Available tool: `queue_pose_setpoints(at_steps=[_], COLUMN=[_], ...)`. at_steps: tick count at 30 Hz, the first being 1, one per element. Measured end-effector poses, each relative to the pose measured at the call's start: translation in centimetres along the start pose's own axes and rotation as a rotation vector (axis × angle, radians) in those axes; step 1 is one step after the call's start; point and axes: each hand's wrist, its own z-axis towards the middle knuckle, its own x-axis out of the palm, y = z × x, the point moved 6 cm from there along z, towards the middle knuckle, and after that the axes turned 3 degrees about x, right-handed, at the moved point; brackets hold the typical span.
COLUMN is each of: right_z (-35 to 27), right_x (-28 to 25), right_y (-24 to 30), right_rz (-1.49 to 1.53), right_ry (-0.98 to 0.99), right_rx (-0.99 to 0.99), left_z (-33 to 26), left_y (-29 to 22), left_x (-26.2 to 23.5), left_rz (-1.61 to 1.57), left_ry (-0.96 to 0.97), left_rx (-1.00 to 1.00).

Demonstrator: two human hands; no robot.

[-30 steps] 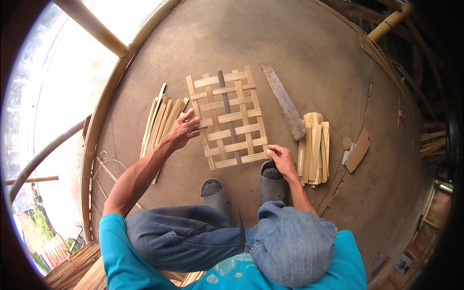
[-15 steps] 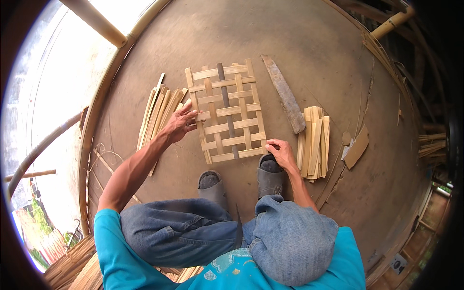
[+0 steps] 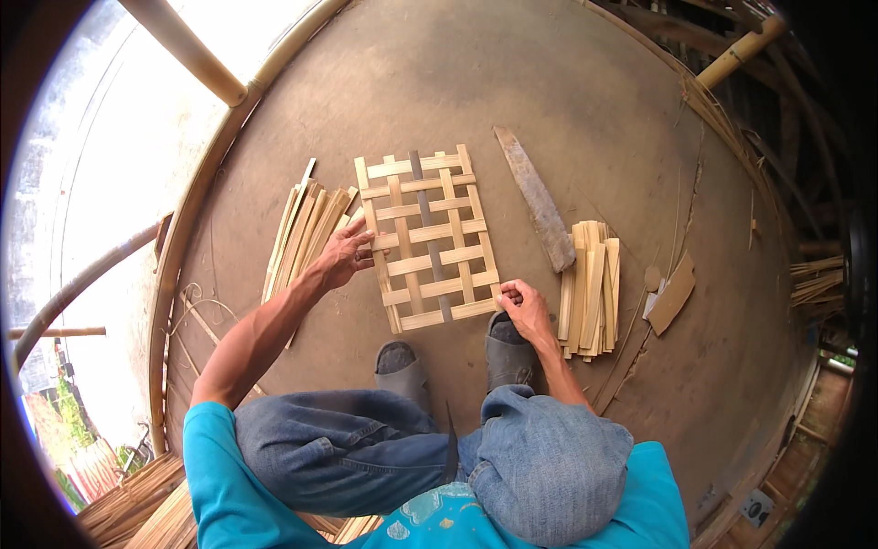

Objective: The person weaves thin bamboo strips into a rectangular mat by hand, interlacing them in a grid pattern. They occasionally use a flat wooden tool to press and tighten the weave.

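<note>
Woven panel (image 3: 428, 233): this lattice of flat, pale strips, with one dark strip (image 3: 423, 209) running lengthwise through its middle, is occupying a position over the floor (image 3: 412, 82), nearer the floor's left edge than its right edge. From where I am standing, I cannot tell whether the panel is touching the floor

Left hand (image 3: 342, 254): this hand is touching the left edge of the panel, slightly below mid-length. The panel is partly hiding the fingers, so I cannot tell whether they are clamping the strip or only supporting it

Right hand (image 3: 529, 311): the thumb and fingertips are pinching the panel's lower right corner, just above the right shoe (image 3: 509, 361). The left shoe (image 3: 402, 375) is resting apart from it, below the panel's lower edge

Surrounding items: a fanned bundle of strips (image 3: 306, 229) is lying toward the floor's left edge, beside the left hand. A long, flat, worn bar (image 3: 535, 201) is lying aslant to the panel's right, its lower end pointing at a second bundle (image 3: 593, 297). Farther toward the floor's right edge, a brown flat piece (image 3: 672, 295) is lying tilted
</note>
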Motion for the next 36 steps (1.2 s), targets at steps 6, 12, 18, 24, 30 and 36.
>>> queue_pose_setpoints(at_steps=[6,12,18,24,30,36], right_z=[0.0,0.0,-0.6,-3.5,-3.8,-3.2], right_x=[0.2,0.2,0.5,1.2,2.1,2.2], right_y=[0.5,0.5,1.1,4.7,5.2,6.0], right_rz=[-0.023,-0.031,0.013,-0.295,-0.447,-0.434], right_ry=[0.02,-0.001,0.013,0.018,-0.006,0.023], right_rx=[-0.013,-0.046,-0.099,-0.399,-0.598,-0.631], left_z=[-0.8,-0.6,-0.1,0.1,0.2,0.2], left_y=[0.1,0.5,0.8,1.0,0.8,1.1], left_x=[0.6,0.5,0.5,0.3,0.4,0.1], left_rz=[0.161,0.221,0.231,0.241,0.216,0.194], left_ry=[-0.01,0.0,0.021,0.017,0.05,0.04], left_rx=[-0.018,0.024,0.067,0.051,0.016,0.025])
